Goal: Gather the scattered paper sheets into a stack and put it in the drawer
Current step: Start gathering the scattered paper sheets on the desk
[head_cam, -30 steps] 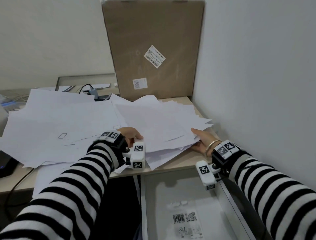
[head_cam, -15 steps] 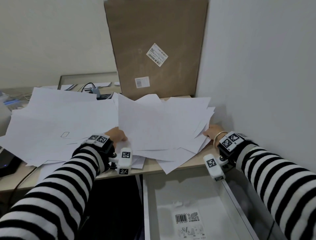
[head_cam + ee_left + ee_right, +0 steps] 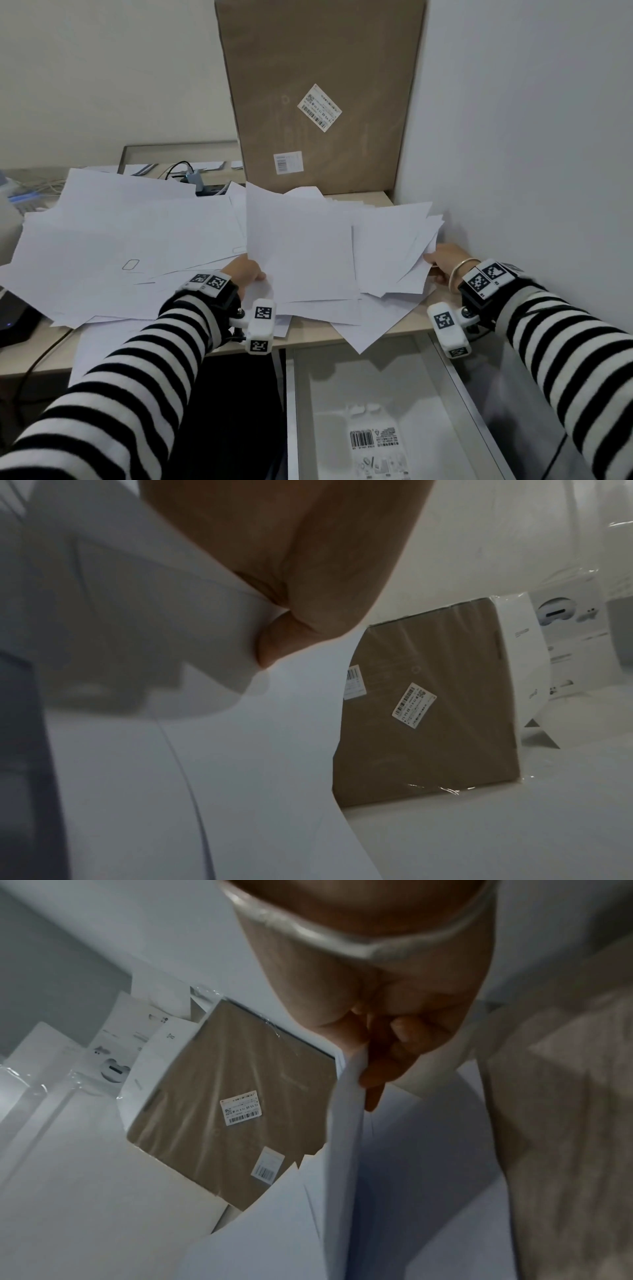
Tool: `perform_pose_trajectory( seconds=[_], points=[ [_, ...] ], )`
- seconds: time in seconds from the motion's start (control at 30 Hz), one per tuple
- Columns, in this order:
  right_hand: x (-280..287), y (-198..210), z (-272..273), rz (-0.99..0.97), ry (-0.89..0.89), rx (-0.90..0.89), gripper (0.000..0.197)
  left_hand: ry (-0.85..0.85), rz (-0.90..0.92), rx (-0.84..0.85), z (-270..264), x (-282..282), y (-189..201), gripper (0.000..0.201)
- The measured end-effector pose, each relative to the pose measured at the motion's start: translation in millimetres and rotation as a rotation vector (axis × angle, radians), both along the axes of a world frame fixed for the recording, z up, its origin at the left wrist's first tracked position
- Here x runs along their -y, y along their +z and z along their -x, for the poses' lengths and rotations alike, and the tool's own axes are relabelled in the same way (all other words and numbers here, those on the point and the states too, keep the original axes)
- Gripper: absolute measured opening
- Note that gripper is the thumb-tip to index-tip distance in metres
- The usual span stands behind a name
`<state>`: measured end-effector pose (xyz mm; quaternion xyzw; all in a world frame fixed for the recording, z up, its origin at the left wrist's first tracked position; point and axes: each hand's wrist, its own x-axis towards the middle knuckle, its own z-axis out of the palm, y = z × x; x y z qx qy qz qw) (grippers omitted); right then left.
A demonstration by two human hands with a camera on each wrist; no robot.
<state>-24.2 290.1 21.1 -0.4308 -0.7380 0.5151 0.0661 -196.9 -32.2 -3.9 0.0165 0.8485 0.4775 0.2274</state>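
A loose bunch of white paper sheets (image 3: 301,246) stands tilted up off the desk between my hands. My left hand (image 3: 251,272) grips its left lower edge; in the left wrist view the thumb (image 3: 274,642) presses on the paper sheets (image 3: 240,750). My right hand (image 3: 436,260) grips the right edge near the wall, and its curled fingers (image 3: 387,1056) pinch the sheets (image 3: 346,1123). More sheets (image 3: 120,240) lie spread over the desk to the left. The open drawer (image 3: 342,383) is below the desk edge, under the bunch.
A tall cardboard box (image 3: 318,96) leans against the back wall behind the sheets. The white wall (image 3: 531,171) is close on the right. A plastic bag with a barcode label (image 3: 373,438) lies in the drawer. Cables and a hub (image 3: 195,178) sit at the back left.
The bunch of sheets has been raised from lying flat to tilted up. My left hand slid left and my right hand moved right toward the wall.
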Motion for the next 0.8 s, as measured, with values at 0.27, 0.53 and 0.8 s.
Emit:
perform_pose_trajectory(
  seconds=[0.27, 0.53, 0.8],
  points=[
    [7.6, -7.4, -0.9, 0.33, -0.068, -0.162, 0.026, 0.05, -0.028, 0.03, 9.2, -0.9, -7.4, 0.037],
    [21.0, -18.8, 11.6, 0.239, 0.028, 0.039, 0.026, 0.184, -0.107, 0.094, 8.0, 10.0, -8.6, 0.037],
    [28.5, -12.8, 0.5, 0.114, -0.178, -0.443, 0.022, 0.315, -0.177, -0.065, 7.9, 18.3, -0.8, 0.048]
  ],
)
